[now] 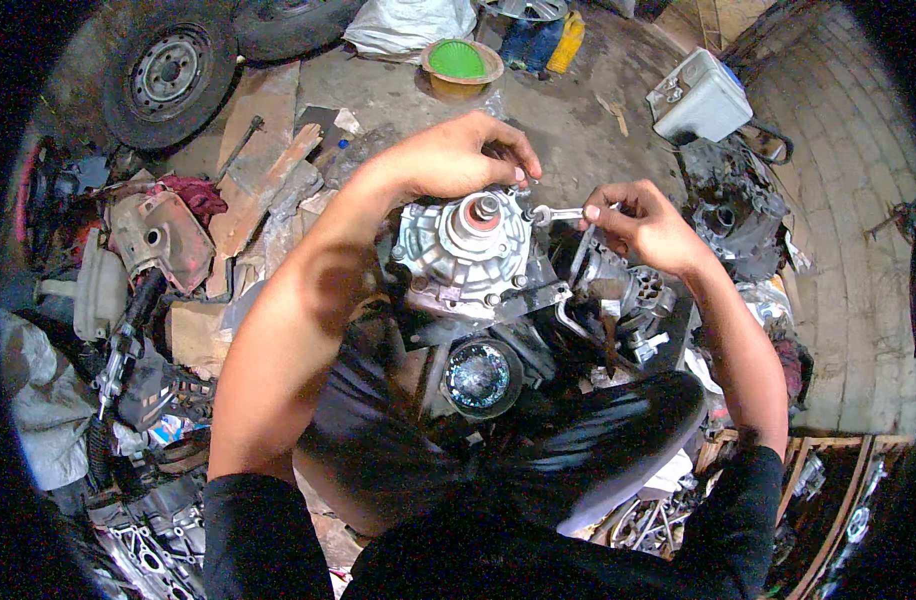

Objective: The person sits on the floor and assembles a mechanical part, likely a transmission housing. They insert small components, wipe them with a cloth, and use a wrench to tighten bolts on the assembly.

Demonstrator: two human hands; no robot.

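A silvery cast-metal gearbox housing (433, 262) stands in front of my crossed legs, a shaft (487, 206) and an orange-red ring at its top. Between thumb and fingers, my right hand (633, 225) grips a spanner (566, 213). The spanner's head meets the housing's right edge beside a bolt. Over the far side of the housing arches my left hand (463, 155), its thumb and fingertips drawn together close to the same edge. Whatever those fingertips hold, if anything, is too small to make out.
Close to my legs sits a round dark container (481, 378) with shiny contents. More metal parts (638, 290) lie right of the housing. Farther off are a wheel (168, 70), cardboard (263, 150), a basin with a green basket (458, 62) and a white battery-like box (700, 98).
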